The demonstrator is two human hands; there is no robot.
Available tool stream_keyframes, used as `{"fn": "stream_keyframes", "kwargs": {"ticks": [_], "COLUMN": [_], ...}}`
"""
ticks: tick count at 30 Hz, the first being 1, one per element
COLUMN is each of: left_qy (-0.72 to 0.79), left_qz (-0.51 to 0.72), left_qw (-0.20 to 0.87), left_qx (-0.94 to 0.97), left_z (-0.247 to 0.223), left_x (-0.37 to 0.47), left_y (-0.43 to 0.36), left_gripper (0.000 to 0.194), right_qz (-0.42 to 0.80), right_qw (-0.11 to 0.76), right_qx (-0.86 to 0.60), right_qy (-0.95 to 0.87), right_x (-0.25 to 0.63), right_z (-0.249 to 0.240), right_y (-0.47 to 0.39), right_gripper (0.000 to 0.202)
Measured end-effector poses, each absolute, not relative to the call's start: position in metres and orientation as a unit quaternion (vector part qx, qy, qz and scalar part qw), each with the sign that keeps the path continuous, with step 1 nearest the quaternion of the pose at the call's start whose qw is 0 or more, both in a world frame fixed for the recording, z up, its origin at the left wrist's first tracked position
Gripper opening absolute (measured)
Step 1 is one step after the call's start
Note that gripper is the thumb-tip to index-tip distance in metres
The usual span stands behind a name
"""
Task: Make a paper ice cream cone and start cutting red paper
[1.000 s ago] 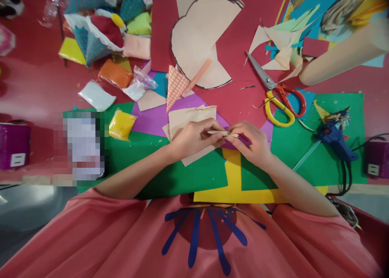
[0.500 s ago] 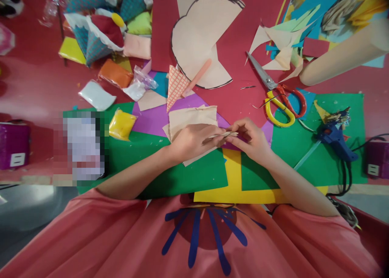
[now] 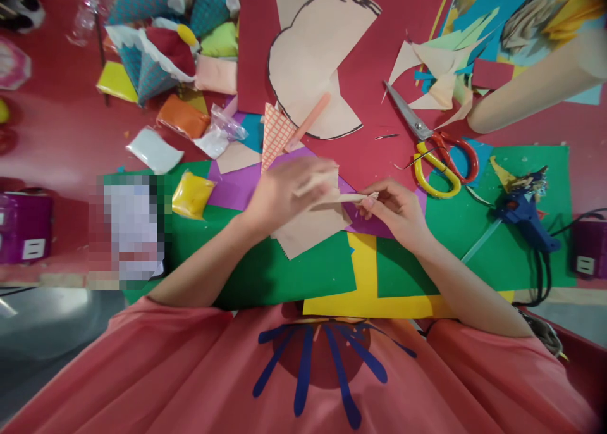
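Observation:
Between the thumb and fingers of my right hand [image 3: 398,211] is the end of a narrow folded strip of beige felt or paper [image 3: 349,198]. My left hand [image 3: 279,190] hovers to the left, over beige pieces with zigzag edges [image 3: 310,228]. Motion smears its fingers, so I cannot tell whether they hold anything. Just beyond my left hand lie a small checkered triangle [image 3: 274,133] and a peach-coloured stick [image 3: 310,119]. A large beige cut-out with a black outline [image 3: 308,61] rests farther away.
Scissors with red and yellow handles [image 3: 436,162] lie open at the right, near a blue glue gun [image 3: 526,216] and its cable. Paper scraps [image 3: 441,73] and a beige roll [image 3: 531,89] are behind. Soft packets, such as a yellow one [image 3: 193,195], and a blurred-out phone-like object [image 3: 130,231] sit left.
My left hand has moved away from my right hand, to the left and slightly up. The folded strip now shows stretched between them, its right end still in my right hand.

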State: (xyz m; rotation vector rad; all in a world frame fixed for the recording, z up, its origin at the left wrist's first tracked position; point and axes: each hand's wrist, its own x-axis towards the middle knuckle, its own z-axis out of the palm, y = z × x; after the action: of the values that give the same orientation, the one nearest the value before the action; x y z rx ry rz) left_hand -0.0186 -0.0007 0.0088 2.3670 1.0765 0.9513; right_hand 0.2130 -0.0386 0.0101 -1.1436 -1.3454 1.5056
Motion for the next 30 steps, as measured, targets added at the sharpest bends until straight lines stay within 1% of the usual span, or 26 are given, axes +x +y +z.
{"fn": "stream_keyframes", "kwargs": {"ticks": [2,4,6,7,10,12,14,18,21,23,24,27,30], "left_qy": [0.470,0.548,0.585,0.586,0.565,0.559,0.547,0.535,0.523,0.495,0.465,0.387,0.296], "left_qz": [0.359,0.350,0.339,0.335,0.314,0.316,0.336,0.350,0.378,0.367,0.368,0.371,0.376], "left_qw": [0.136,0.091,0.061,0.055,0.052,0.048,0.049,0.062,0.033,0.040,0.036,0.064,0.135], "left_qx": [0.795,0.754,0.734,0.736,0.761,0.765,0.765,0.766,0.764,0.787,0.805,0.842,0.867], "left_z": [0.003,-0.011,-0.027,-0.035,-0.048,-0.049,-0.044,-0.029,-0.014,-0.004,0.000,0.008,0.007], "left_x": [-0.033,-0.048,-0.059,-0.064,-0.072,-0.074,-0.075,-0.071,-0.061,-0.051,-0.045,-0.030,-0.021], "left_y": [0.016,0.032,0.044,0.048,0.054,0.053,0.051,0.046,0.041,0.035,0.031,0.018,0.008], "left_gripper": [0.031,0.044,0.059,0.061,0.052,0.043,0.038,0.045,0.056,0.061,0.058,0.039,0.037], "right_qz": [0.570,0.542,0.513,0.500,0.457,0.432,0.416,0.412,0.413,0.397,0.387,0.362,0.313], "right_qw": [0.425,0.445,0.462,0.468,0.480,0.484,0.485,0.494,0.517,0.525,0.526,0.532,0.536], "right_qx": [-0.462,-0.473,-0.479,-0.483,-0.495,-0.497,-0.492,-0.480,-0.462,-0.458,-0.458,-0.452,-0.443], "right_qy": [-0.530,-0.534,-0.542,-0.546,-0.562,-0.576,-0.591,-0.597,-0.591,-0.598,-0.603,-0.618,-0.647], "right_x": [0.214,0.215,0.216,0.216,0.217,0.218,0.219,0.220,0.220,0.219,0.219,0.217,0.215], "right_z": [0.008,0.006,0.005,0.004,0.003,0.002,0.002,0.001,0.001,0.002,0.003,0.006,0.010], "right_y": [-0.037,-0.036,-0.035,-0.034,-0.032,-0.032,-0.031,-0.031,-0.032,-0.033,-0.034,-0.037,-0.040], "right_gripper": [0.024,0.026,0.028,0.029,0.032,0.030,0.026,0.020,0.017,0.015,0.013,0.008,0.010]}}
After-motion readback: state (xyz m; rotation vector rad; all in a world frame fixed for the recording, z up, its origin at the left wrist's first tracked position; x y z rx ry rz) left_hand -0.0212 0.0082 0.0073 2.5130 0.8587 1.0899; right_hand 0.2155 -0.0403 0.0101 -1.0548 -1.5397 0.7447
